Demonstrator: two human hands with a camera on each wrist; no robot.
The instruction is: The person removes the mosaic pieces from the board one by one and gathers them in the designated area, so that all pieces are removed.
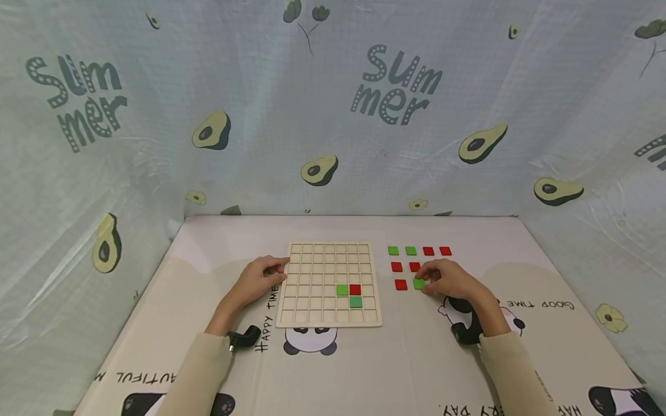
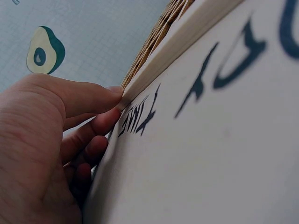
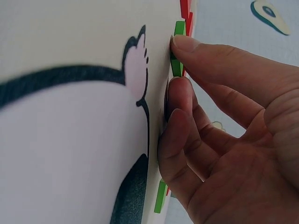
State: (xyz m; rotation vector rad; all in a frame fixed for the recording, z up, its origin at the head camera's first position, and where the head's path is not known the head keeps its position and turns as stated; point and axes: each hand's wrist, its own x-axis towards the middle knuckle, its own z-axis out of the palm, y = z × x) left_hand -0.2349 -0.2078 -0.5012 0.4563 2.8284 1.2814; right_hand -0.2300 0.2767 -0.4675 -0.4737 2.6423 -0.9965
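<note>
A pale wooden grid board point(image 1: 312, 294) lies flat on the table with one red tile point(image 1: 355, 289) and two green tiles point(image 1: 341, 290) in its cells. Along the board's left edge, my left hand point(image 1: 256, 281) touches the rim with thumb and forefinger; its other fingers bend loosely below in the left wrist view. To the right of the board, my right hand point(image 1: 451, 280) pinches a green tile point(image 1: 418, 284) between thumb and finger, at the table surface. Part of that tile is covered by the thumb point(image 3: 187, 44) in the right wrist view.
Other loose tiles sit in rows right of the board: two green ones point(image 1: 393, 251) and two red ones point(image 1: 428, 251) at the back, more red ones point(image 1: 396, 267) nearer. A printed cloth point(image 1: 406, 370) covers the table; a patterned curtain point(image 1: 250, 173) stands behind.
</note>
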